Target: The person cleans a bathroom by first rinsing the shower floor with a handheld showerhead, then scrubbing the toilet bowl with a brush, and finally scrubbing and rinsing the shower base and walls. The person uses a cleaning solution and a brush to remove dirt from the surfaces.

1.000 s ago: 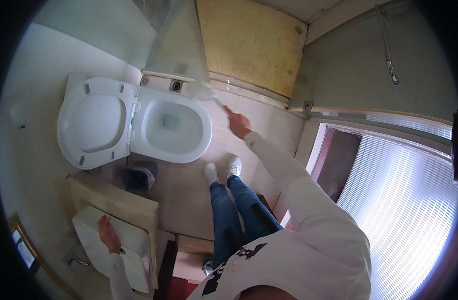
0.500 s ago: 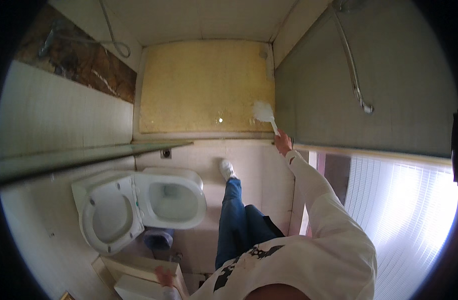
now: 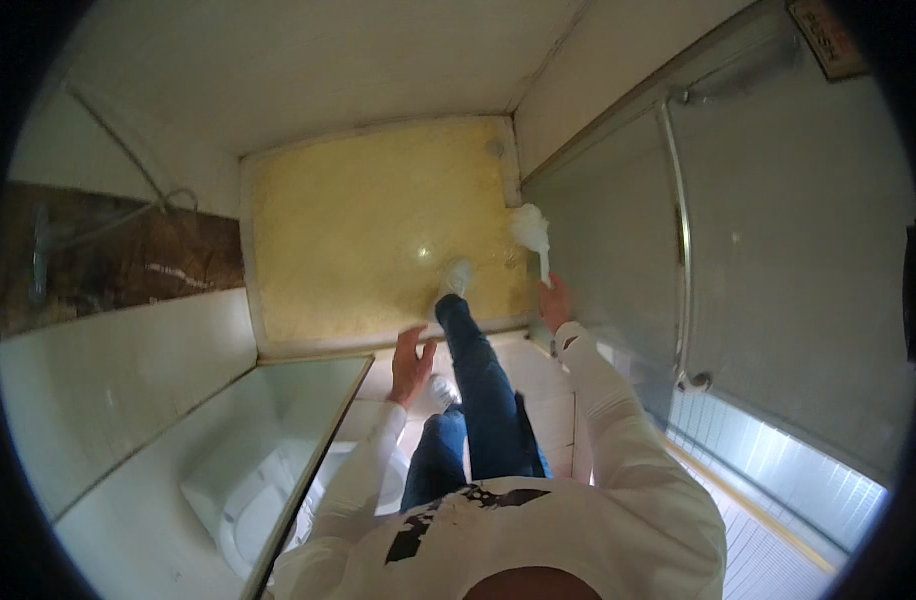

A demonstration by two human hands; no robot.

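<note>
Head view, looking down: the right hand [image 3: 554, 303] grasps the handle of a white, fluffy-headed brush [image 3: 531, 230], seen at the right edge of the yellow shower floor [image 3: 358, 220]; contact cannot be told. The left hand [image 3: 412, 370], empty, fingers loosely parted, is near that floor's front edge. One white shoe [image 3: 458, 278] reaches over it: seemingly stepping in, which calls for firm footing and keeping the brush steady.
</note>
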